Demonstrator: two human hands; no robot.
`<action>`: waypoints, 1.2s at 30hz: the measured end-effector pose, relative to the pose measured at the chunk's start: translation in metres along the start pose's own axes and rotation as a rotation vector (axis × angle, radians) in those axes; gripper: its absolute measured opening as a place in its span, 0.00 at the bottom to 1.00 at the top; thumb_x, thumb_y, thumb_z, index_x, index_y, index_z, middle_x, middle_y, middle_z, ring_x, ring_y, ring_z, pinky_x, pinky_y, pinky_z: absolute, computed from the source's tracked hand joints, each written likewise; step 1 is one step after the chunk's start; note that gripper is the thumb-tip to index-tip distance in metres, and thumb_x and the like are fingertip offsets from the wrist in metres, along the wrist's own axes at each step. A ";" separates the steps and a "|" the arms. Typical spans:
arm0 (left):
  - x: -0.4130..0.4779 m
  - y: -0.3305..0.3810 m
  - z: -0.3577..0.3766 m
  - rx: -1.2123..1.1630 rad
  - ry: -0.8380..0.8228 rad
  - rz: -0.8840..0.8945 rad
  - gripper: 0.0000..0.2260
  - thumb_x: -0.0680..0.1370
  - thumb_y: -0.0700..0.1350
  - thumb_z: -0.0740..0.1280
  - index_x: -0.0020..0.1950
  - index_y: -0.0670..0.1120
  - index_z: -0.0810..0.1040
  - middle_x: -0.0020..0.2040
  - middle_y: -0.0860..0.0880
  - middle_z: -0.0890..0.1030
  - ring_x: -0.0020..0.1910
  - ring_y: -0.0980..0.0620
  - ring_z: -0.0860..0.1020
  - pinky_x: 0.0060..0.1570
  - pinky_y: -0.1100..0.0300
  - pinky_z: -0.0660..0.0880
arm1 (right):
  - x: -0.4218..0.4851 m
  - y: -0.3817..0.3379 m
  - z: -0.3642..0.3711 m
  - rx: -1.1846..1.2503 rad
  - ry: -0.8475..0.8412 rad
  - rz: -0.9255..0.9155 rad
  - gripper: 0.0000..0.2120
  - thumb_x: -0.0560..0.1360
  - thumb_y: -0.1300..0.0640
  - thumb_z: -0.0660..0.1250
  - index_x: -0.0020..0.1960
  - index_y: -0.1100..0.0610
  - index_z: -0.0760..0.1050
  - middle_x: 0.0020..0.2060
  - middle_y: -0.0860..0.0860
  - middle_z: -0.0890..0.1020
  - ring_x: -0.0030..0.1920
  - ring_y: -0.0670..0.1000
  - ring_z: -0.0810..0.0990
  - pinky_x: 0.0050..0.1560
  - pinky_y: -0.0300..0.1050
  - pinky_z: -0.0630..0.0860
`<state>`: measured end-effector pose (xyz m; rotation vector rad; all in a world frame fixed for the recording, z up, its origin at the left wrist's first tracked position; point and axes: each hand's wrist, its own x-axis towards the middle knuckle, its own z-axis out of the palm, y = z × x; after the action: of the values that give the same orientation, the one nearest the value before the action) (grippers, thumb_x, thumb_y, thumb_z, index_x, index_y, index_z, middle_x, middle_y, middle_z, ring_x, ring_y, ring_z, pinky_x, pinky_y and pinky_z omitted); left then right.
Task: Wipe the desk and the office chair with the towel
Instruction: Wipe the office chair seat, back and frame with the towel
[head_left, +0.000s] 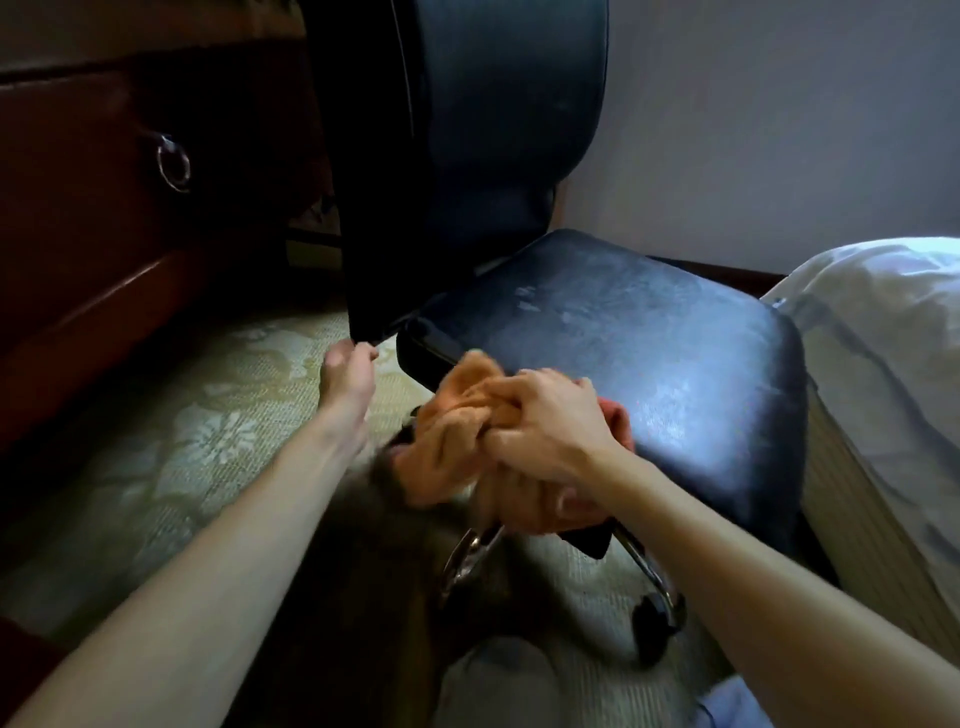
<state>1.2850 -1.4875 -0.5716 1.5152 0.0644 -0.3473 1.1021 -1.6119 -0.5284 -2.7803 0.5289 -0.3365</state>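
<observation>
R hand (545, 431): grip closed tight, fingers curled round a bunched orange towel (457, 415). The towel sits at the near L edge of the office chair (649, 353) seat. Part of it lies against the seat rim and the rest hangs below my hand toward the chair's underside. It's blurred, so I can't make out its folds. A bit of it also shows on the far side of my knuckles, touching the seat top.

L hand (348, 379): arm stretched fwd, fingertips curled into a pinch on the bottom corner of a dark panel (363, 208). That panel stands upright just L of the backrest (493, 130). Can't tell if it's part of the chair or sth hung on it.

The seat is dark, shiny and scuffed, w/ pale smears across the top. The backrest rises upright behind it. Under the seat a chrome leg (644, 561) curves down to a black castor (654, 618) on the carpet (208, 441), which is pale green w/ a flower pattern.

On the L is a dark wood drawer front (78, 208) w/ a metal ring pull (174, 162), well apart from both hands. On the R, a bed (883, 338) w/ white bedding is just beside the seat. My knee (493, 686) shows at the bottom, in grey fabric, low to the floor.
</observation>
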 end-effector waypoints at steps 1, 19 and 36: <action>0.009 0.012 0.002 0.073 0.025 0.060 0.17 0.80 0.40 0.63 0.69 0.46 0.72 0.61 0.46 0.76 0.59 0.45 0.74 0.58 0.54 0.71 | 0.007 -0.001 -0.004 0.058 0.043 0.008 0.18 0.64 0.43 0.62 0.52 0.40 0.80 0.41 0.41 0.77 0.51 0.50 0.77 0.52 0.54 0.66; 0.004 0.001 -0.007 0.078 0.010 0.375 0.16 0.75 0.41 0.67 0.53 0.63 0.70 0.56 0.52 0.80 0.55 0.53 0.80 0.55 0.48 0.80 | 0.103 -0.017 0.023 -0.312 -0.063 -0.351 0.28 0.69 0.48 0.69 0.69 0.47 0.74 0.66 0.54 0.73 0.66 0.60 0.70 0.55 0.60 0.73; -0.125 -0.034 -0.011 0.476 -0.204 0.623 0.28 0.65 0.65 0.76 0.57 0.54 0.70 0.53 0.60 0.71 0.54 0.53 0.77 0.51 0.46 0.79 | -0.033 0.031 -0.069 -0.054 0.578 -0.333 0.16 0.65 0.50 0.69 0.48 0.58 0.82 0.49 0.56 0.82 0.53 0.62 0.81 0.50 0.56 0.77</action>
<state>1.1591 -1.4540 -0.5729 1.8635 -0.6813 -0.0066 1.0431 -1.6435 -0.4801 -2.7949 0.1841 -1.2336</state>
